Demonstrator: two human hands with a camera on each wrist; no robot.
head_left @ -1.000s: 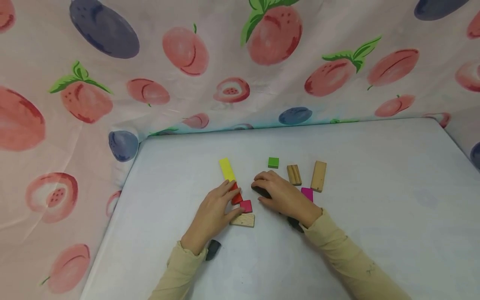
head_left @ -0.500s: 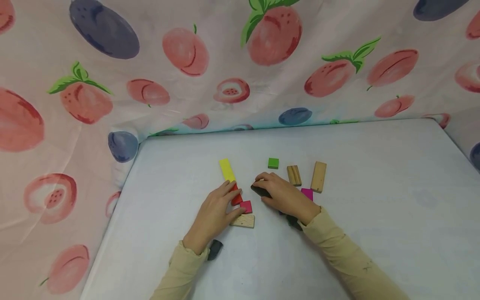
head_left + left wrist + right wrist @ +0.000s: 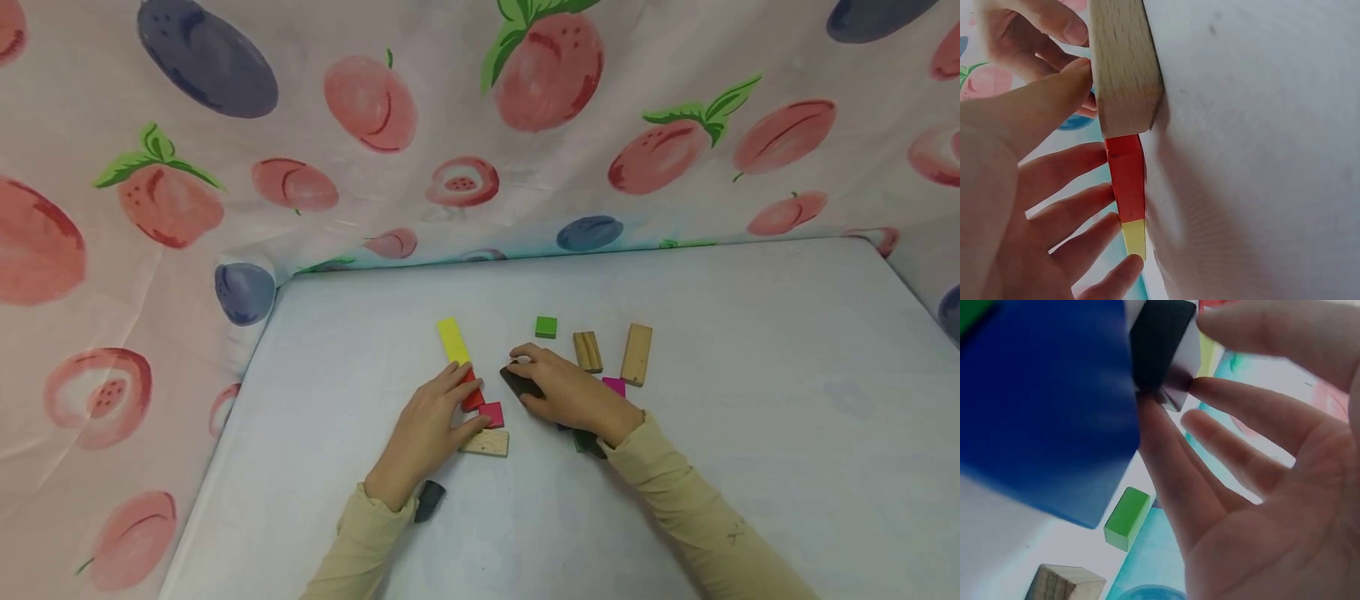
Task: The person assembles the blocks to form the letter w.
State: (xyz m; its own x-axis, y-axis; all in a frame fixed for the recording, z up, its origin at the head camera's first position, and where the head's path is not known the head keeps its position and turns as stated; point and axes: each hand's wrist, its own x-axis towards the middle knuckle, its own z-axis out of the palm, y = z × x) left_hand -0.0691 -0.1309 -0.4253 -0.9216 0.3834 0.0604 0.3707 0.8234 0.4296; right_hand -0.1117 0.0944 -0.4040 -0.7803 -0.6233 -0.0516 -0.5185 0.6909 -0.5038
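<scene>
My right hand [image 3: 573, 392] pinches a black block [image 3: 519, 381] between thumb and fingertips; the right wrist view shows that black block [image 3: 1163, 340] closer. My left hand [image 3: 422, 429] lies with spread fingers along a row of blocks. Its fingertips touch the red block [image 3: 472, 393], which adjoins the yellow block [image 3: 452, 337]. The thumb reaches the pink block [image 3: 492, 415], beside a plain wooden block [image 3: 487, 442]. In the left wrist view, the wooden block [image 3: 1125, 75] stands before the red block [image 3: 1127, 181] and the yellow block [image 3: 1135, 237].
A green block [image 3: 546, 327], a grooved wooden block [image 3: 588, 352], a long wooden block [image 3: 637, 354] and a magenta block [image 3: 615, 387] lie past my right hand. Dark green pieces [image 3: 587, 443] sit under its wrist. A blue block [image 3: 1047, 419] looms close in the right wrist view.
The black block in my right hand has tilted slightly, showing more of its broad face, and the right fingers have shifted a little. My left hand has stayed nearly still.
</scene>
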